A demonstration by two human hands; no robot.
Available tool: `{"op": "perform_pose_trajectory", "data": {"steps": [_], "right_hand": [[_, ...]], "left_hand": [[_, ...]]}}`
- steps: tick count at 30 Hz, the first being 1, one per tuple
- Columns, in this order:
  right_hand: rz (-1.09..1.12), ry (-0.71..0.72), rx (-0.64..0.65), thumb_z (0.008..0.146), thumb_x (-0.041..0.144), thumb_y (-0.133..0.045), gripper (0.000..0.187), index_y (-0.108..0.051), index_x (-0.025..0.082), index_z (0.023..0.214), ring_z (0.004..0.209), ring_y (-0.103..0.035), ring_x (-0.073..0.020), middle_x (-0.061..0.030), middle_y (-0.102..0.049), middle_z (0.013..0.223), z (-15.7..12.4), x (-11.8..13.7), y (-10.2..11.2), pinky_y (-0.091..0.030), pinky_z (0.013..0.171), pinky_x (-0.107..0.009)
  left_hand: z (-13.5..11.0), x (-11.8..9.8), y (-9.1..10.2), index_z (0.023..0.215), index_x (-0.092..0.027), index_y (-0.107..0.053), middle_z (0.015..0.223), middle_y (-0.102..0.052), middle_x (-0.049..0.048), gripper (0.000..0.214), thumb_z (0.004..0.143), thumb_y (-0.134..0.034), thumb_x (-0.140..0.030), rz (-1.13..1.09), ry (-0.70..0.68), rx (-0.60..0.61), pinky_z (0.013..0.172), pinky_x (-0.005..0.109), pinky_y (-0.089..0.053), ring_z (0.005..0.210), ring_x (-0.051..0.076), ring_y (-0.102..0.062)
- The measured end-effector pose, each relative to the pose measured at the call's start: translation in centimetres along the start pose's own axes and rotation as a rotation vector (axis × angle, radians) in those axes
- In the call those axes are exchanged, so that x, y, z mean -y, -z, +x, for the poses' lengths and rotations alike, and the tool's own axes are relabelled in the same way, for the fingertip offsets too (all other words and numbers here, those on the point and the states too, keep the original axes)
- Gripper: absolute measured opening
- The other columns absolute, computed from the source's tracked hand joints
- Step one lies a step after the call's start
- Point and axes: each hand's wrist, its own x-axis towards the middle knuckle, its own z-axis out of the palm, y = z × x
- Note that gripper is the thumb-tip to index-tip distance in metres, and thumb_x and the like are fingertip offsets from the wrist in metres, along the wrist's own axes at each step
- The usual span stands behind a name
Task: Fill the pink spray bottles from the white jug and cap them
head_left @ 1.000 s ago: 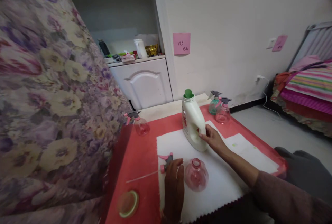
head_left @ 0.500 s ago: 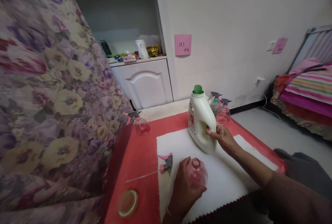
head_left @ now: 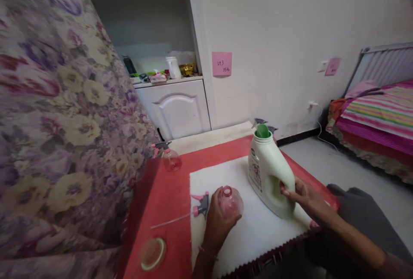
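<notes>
- Here's the left hand [head_left: 217,218], closed around the side of a clear pink bottle [head_left: 235,203] on the white cloth [head_left: 216,175]; fingers and thumb curve about the body, presumably to steady it, leaving the mouth uncovered.
- Over on the right, the right hand [head_left: 305,197] grips the pale green jug [head_left: 269,169] by its handle, the natural hold for something that bulky.
- Upright or nearly so, that jug! Whether its base touches the cloth, I can't tell from here.
- A green insert [head_left: 263,131] pokes from its uncapped neck.
- Left of the bottle lies the spray head [head_left: 202,205], its thin tube [head_left: 171,221] reaching over the red tabletop [head_left: 176,195], apparently laid aside to keep the bottle's neck free.
</notes>
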Motion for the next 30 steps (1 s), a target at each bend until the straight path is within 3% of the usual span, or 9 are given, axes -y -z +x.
{"op": "perform_pose_trajectory", "data": {"steps": [10, 16, 25, 30], "right_hand": [[0.028, -0.028, 0.044, 0.076, 0.048, -0.071, 0.032, -0.06, 0.019, 0.085, 0.075, -0.054, -0.0198, -0.0019, -0.06, 0.079, -0.5, -1.2, 1.0, -0.044, 0.067, -0.029], [-0.011, -0.031, 0.01, 0.081, 0.061, -0.056, 0.044, -0.061, 0.018, 0.073, 0.071, -0.054, -0.0205, -0.0044, -0.062, 0.075, -0.1, -2.9, 1.2, -0.04, 0.062, -0.029], [0.078, 0.012, 0.073, 0.085, 0.061, -0.048, 0.047, -0.055, 0.019, 0.066, 0.061, -0.049, -0.0186, -0.0032, -0.056, 0.061, 0.1, -2.6, 0.2, -0.038, 0.061, -0.031], [0.167, 0.013, 0.132, 0.085, 0.061, -0.049, 0.048, -0.055, 0.019, 0.063, 0.054, -0.049, -0.0164, -0.0013, -0.053, 0.055, 0.3, -2.9, 0.0, -0.038, 0.057, -0.03]], "left_hand": [[0.7, 0.3, -0.5, 0.133, -0.021, -0.044, 0.136, -0.053, 0.0103, 0.077, 0.062, -0.073, -0.018, -0.035, 0.03, 0.013, 0.109, 0.046, -0.036, 0.129, 0.03, -0.046], [0.7, 0.6, -0.4, 0.129, -0.021, -0.046, 0.131, -0.052, 0.0108, 0.073, 0.061, -0.073, -0.017, -0.031, -0.007, 0.0, 0.108, 0.044, -0.038, 0.125, 0.03, -0.047], [1.2, 2.2, -0.3, 0.132, -0.024, -0.044, 0.136, -0.049, 0.0098, 0.07, 0.068, -0.073, -0.021, -0.15, 0.0, 0.063, 0.108, 0.047, -0.038, 0.129, 0.03, -0.045], [1.1, 3.5, -0.8, 0.135, -0.024, -0.042, 0.14, -0.047, 0.011, 0.074, 0.068, -0.074, -0.028, -0.178, 0.025, 0.029, 0.107, 0.047, -0.04, 0.127, 0.031, -0.049]]}}
